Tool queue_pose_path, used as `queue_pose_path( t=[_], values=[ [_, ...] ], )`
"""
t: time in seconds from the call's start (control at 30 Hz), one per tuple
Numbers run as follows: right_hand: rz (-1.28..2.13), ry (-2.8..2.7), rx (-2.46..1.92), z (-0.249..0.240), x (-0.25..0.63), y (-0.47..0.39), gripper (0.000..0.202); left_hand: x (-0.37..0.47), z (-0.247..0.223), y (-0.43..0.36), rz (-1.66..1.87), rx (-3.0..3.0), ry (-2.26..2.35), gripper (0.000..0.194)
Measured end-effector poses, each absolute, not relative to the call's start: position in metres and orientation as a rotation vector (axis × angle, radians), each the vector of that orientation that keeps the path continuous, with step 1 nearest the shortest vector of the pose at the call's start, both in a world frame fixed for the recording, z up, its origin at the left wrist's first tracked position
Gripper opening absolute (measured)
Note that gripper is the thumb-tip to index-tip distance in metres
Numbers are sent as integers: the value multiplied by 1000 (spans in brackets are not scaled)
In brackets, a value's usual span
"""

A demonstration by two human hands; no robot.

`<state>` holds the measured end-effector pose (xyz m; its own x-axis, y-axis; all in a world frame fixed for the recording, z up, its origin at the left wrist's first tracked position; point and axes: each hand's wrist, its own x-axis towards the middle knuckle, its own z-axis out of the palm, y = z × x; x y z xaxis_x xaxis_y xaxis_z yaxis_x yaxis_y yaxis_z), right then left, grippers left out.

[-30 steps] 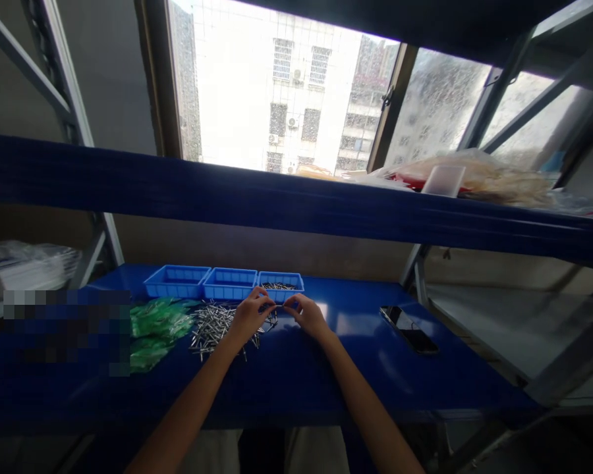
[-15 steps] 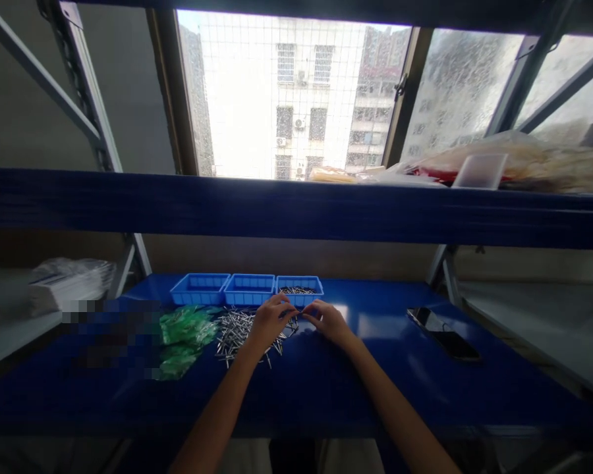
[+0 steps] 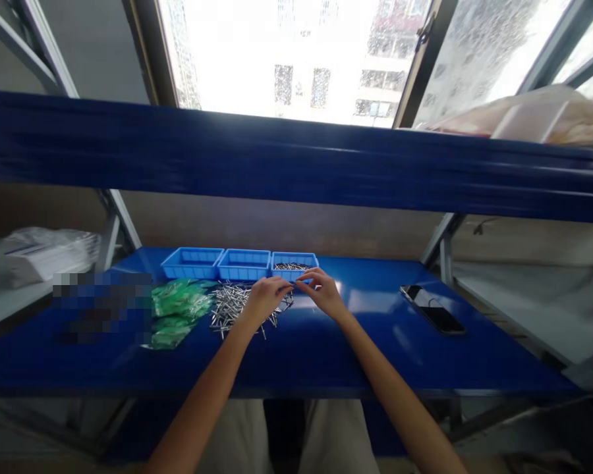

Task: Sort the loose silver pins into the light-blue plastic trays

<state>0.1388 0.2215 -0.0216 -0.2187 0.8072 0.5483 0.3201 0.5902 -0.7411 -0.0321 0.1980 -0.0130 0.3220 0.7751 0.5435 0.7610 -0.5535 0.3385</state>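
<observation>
My left hand and my right hand almost meet at the fingertips, over the right end of a pile of thin metal pins that look like pop rivets. Each hand has thumb and fingers pinched together. Whatever sits between the fingertips is too small to make out. Just behind them stands a blue bin with many similar small pins in it. My left forearm and hand cover part of the pile.
Left of it, two more blue bins, a middle one and a left one, stand in the row. Crumpled green plastic bags lie left of the pile. A phone lies at the right. A blue shelf beam crosses above the blue table.
The view has tilted down, so the table and bins appear higher and my legs show. Both hands stay pinched close together, over the same part of the pile.
</observation>
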Motion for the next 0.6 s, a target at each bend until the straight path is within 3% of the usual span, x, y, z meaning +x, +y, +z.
queue_pose_path(
  t=[0.37,0.6],
  values=[
    [707,-1737,-964,-19,135,218,27,-22,-9,200,1595,2047,1421,21],
    [954,-1685,-966,-20,138,220,30,-20,-19,202,1517,2053,1377,17]
  ],
)
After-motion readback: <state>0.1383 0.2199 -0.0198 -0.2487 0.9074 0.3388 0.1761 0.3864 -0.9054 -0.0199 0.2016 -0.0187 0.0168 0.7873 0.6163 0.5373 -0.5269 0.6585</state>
